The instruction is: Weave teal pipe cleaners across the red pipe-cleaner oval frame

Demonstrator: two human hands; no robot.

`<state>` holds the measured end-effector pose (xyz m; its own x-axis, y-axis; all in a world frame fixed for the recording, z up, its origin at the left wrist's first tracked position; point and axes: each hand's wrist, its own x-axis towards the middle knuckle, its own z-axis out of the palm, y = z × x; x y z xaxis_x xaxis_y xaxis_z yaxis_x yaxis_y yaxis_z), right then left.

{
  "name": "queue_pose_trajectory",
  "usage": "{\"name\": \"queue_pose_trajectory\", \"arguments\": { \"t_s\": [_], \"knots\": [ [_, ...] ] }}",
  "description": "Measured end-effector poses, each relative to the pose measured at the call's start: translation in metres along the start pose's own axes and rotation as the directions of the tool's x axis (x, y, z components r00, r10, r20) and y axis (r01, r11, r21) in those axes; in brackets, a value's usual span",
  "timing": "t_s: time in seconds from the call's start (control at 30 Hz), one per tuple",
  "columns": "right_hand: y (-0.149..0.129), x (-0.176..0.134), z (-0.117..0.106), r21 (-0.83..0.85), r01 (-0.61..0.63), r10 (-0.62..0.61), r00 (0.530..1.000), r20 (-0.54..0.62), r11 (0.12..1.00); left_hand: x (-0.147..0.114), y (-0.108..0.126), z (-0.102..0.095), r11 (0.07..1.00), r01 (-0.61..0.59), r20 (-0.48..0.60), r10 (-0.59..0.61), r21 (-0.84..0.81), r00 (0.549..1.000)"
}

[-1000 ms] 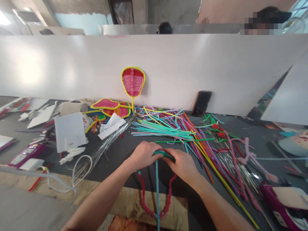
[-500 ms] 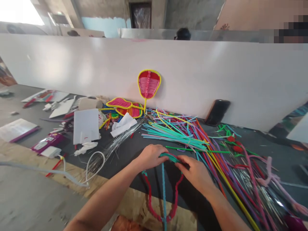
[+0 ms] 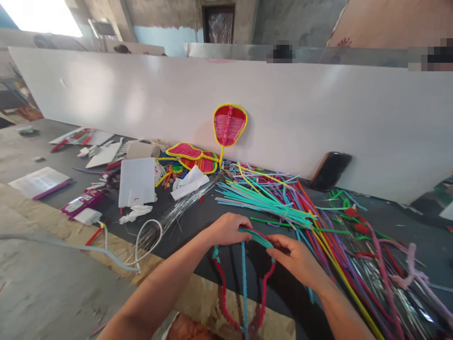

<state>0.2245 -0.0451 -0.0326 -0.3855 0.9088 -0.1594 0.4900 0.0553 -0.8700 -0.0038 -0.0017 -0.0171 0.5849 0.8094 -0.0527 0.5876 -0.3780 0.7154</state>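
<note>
Between my hands is a loop-shaped frame of bent pipe cleaners (image 3: 262, 289), dark pink along its sides and teal across the top, with a light blue pipe cleaner (image 3: 244, 283) running down its middle. My left hand (image 3: 230, 230) pinches the teal top edge on the left. On the right of that edge, my right hand (image 3: 290, 252) grips it between thumb and fingers. Just beyond lies a pile of teal pipe cleaners (image 3: 265, 206), with a green pipe cleaner (image 3: 300, 225) in front of it.
A white board (image 3: 159, 94) stands along the table's back, with a phone (image 3: 331, 171) leaning on it. A pink-and-yellow pipe cleaner piece (image 3: 230, 125) stands before the board. Thin metal wires (image 3: 177, 208), a white cable (image 3: 150, 222) and a purple packet (image 3: 83, 203) lie left. Pipe cleaners of several colours spread right.
My right hand has slid a little right along the teal edge, exposing more of it between my hands. The whole view has shifted slightly, moving the scene rightward.
</note>
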Motion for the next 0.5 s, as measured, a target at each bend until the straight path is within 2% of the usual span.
{"name": "queue_pose_trajectory", "arguments": {
  "t_s": [0.1,0.17,0.23,0.33,0.43,0.5],
  "knots": [
    [-0.001,0.0,0.001,0.012,-0.005,0.005,1.0,-0.014,1.0,0.002,-0.007,0.001,0.956,0.097,0.122,-0.065,-0.277,0.99],
    [-0.002,-0.001,0.002,0.023,-0.011,0.011,1.0,-0.018,1.0,0.004,-0.012,0.003,0.865,0.183,0.222,-0.086,-0.468,0.971],
    [-0.003,-0.002,0.0,0.056,-0.014,0.014,1.0,-0.004,0.998,0.006,-0.017,0.003,0.773,0.233,0.286,-0.07,-0.59,0.956],
    [-0.001,-0.004,-0.007,0.146,-0.017,0.007,0.998,0.069,0.989,0.007,-0.022,0.001,0.71,0.247,0.323,-0.029,-0.66,0.946],
    [0.002,-0.005,-0.016,0.213,-0.027,-0.005,0.989,0.151,0.977,0.006,-0.024,-0.006,0.697,0.269,0.34,-0.039,-0.664,0.94],
    [0.002,-0.006,-0.019,0.226,-0.036,0.0,0.988,0.158,0.973,0.006,-0.025,-0.01,0.686,0.28,0.355,-0.033,-0.671,0.934]
  ]
}}
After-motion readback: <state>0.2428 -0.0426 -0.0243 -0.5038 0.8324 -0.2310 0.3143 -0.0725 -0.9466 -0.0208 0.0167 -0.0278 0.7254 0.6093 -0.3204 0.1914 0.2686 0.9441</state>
